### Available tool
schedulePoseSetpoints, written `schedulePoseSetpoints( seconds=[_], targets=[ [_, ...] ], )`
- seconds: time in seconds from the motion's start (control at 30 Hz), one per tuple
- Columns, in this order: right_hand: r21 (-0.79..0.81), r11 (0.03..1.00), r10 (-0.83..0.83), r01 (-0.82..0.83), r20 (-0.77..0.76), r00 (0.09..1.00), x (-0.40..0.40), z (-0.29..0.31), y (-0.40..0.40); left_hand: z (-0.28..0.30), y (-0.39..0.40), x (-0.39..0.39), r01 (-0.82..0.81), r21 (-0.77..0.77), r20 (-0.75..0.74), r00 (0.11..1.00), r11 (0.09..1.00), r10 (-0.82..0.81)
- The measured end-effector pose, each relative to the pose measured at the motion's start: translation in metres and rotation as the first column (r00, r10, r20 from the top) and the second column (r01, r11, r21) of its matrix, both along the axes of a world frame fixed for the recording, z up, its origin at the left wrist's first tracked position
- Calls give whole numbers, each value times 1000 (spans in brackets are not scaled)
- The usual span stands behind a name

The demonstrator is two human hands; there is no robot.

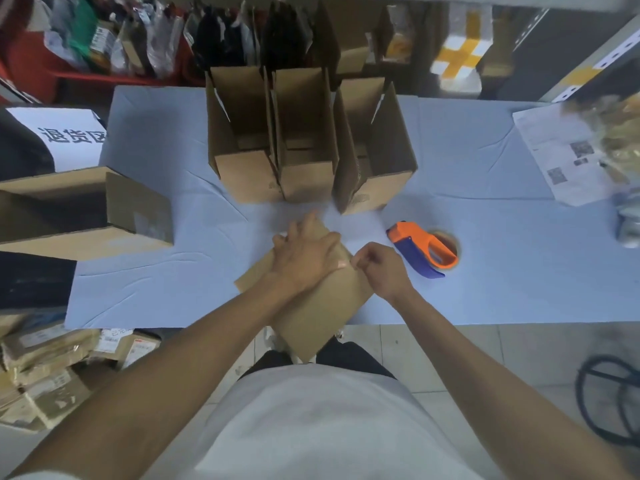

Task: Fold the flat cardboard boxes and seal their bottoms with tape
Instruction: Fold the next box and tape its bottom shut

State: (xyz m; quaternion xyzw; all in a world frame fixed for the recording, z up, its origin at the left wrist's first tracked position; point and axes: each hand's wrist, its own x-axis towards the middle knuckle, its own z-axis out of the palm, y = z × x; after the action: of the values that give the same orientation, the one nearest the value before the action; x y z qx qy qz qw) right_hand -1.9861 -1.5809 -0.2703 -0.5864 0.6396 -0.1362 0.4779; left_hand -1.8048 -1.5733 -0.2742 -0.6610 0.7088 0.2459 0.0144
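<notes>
A brown cardboard box (318,317) lies tilted over the near edge of the pale blue table (156,202), its taped bottom facing up. My left hand (304,254) rests flat on that bottom, fingers spread. My right hand (379,268) is beside it with fingers curled, pinching at the tape or the flap edge by my left thumb; which one I cannot tell. An orange and blue tape dispenser (424,251) lies on the table just right of my right hand. Three folded boxes (304,174) stand open side by side behind my hands.
A larger open carton (86,209) sits at the table's left edge beside a white sign (65,136). Printed papers (561,157) and packets lie at the far right. Parcels (52,368) are stacked on the floor at left. Black cable (609,396) loops on the tiles.
</notes>
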Motion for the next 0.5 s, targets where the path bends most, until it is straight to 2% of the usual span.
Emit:
schedulePoseSetpoints(
  seconds=[0.1,0.2,0.37,0.43,0.5],
  targets=[
    [-16,999,50,-50,7,999,4,0,-9,0,-11,-3,-117,-44,-148,983,992,110],
    [11,990,142,-142,-6,990,6,-3,-18,0,-17,-2,-287,-10,-303,914,958,270],
    [13,992,129,-129,13,992,2,-2,-30,-2,-35,-15,-397,77,-207,891,914,405],
    [13,990,137,-137,7,991,3,0,-37,-2,-39,-18,-451,44,-179,874,891,451],
    [25,992,125,-124,-10,992,7,1,-42,0,-41,-16,-392,-56,-203,905,918,374]
  ],
)
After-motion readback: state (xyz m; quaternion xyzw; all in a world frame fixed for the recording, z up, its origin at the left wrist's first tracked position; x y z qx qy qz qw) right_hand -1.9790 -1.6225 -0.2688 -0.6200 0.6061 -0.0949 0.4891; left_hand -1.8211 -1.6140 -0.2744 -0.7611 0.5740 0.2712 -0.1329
